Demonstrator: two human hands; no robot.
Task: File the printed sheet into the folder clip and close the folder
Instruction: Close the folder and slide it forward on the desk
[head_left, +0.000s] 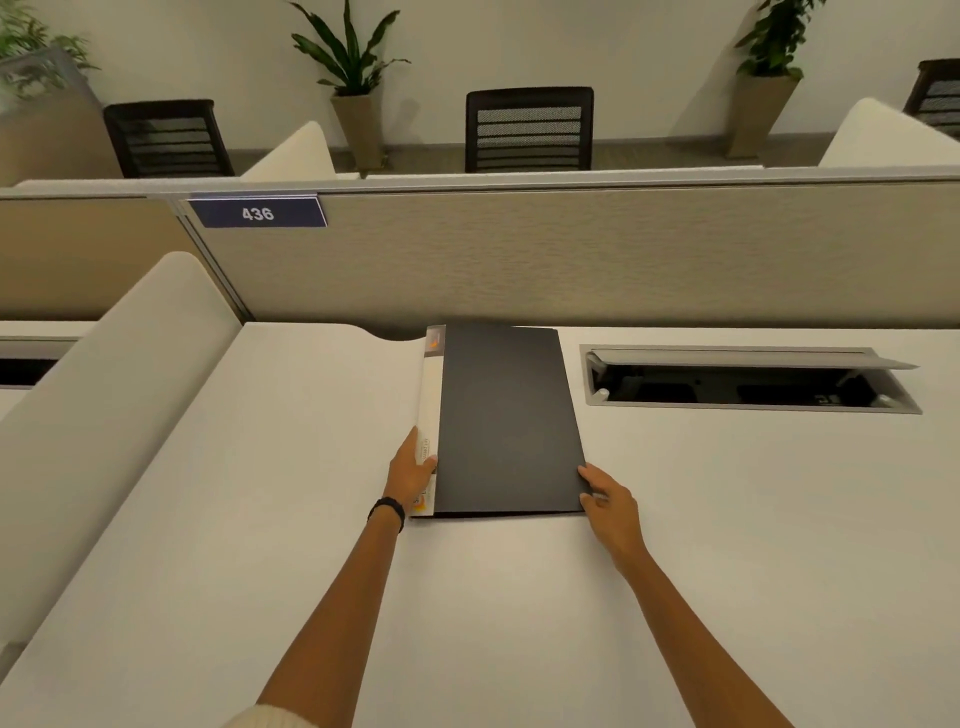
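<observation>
A black folder (506, 421) lies closed and flat on the white desk (260, 519), its long side running away from me. A white label strip (429, 395) with orange marks runs along its left spine edge. My left hand (413, 473) grips that spine edge near the front corner, thumb on top. My right hand (605, 496) rests against the folder's front right corner, fingers touching the cover edge. No printed sheet shows; the inside of the folder and its clip are hidden by the cover.
An open cable tray (748, 382) is sunk into the desk to the right of the folder. A beige partition (571, 260) with a "436" plate (258, 213) stands behind. A curved white divider (104, 415) rises on the left.
</observation>
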